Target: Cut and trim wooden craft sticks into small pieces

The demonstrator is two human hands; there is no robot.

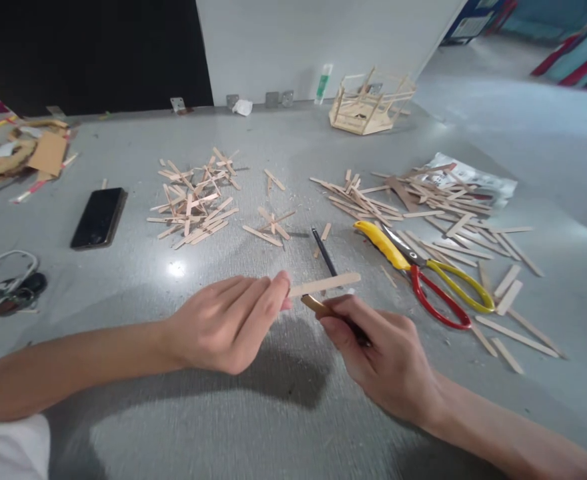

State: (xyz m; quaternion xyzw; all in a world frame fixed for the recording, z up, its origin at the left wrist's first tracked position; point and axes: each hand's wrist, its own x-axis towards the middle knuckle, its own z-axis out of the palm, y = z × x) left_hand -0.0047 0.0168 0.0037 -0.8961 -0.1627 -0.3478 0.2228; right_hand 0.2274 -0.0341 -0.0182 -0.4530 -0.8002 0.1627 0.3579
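Observation:
Between the fingertips of my left hand [228, 320] is one end of a flat wooden craft stick [331, 283], its rounded far end pointing right. My right hand [378, 353] is closed around a slim brass-coloured utility knife [316, 306]. The knife's tip is just under the stick, close to my left fingertips; whether it touches the wood I cannot tell. Most of the knife is hidden in my fist. Behind the stick lies a black pen [323, 250]. To the right are scissors [438, 280] with red and yellow handles, alongside a yellow-handled tool [381, 243].
Crossed, joined sticks [193, 200] lie in a heap at centre left. Loose sticks [448, 193] spread across the right beside a plastic bag [498, 187]. A stick-built frame [368, 107] and a glue tube [323, 83] stand at the back. A phone [99, 219] and cable [23, 257] lie left.

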